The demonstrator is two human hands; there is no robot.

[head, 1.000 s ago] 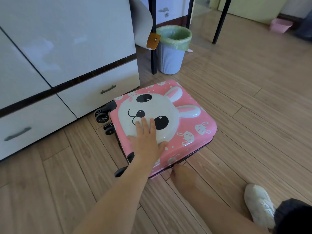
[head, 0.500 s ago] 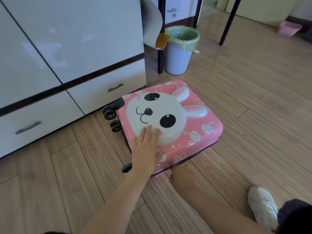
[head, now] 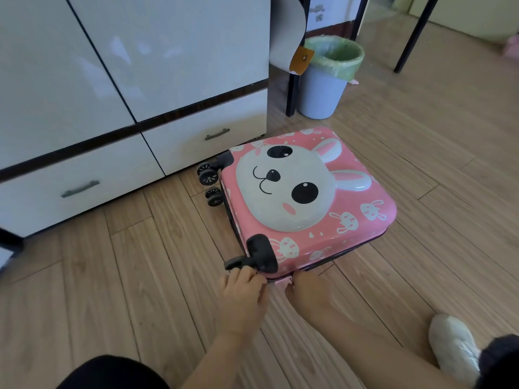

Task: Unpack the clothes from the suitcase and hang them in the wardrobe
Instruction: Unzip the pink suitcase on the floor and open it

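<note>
A pink hard-shell suitcase [head: 362, 217] with a white rabbit face lies flat and closed on the wooden floor, wheels toward the white wardrobe [head: 174, 60]. The wardrobe's doors and both drawers are closed. My left hand [head: 243, 296] is at the suitcase's near corner, just below a black wheel, fingers bent against the edge. My right hand [head: 309, 290] is beside it at the near seam, with its fingers curled around a small pink tab [head: 280, 282]; the fingertips are hidden. No clothes are in view.
A blue bin [head: 323, 88] with a green liner stands behind the suitcase, next to black table legs [head: 290, 91]. My white shoe [head: 452, 346] rests on the floor at the lower right. Two drawer handles face the floor space on the left.
My left hand has slid off the rabbit face down to the suitcase's near corner. My right hand stays at the near seam. The view has shifted closer and to the left.
</note>
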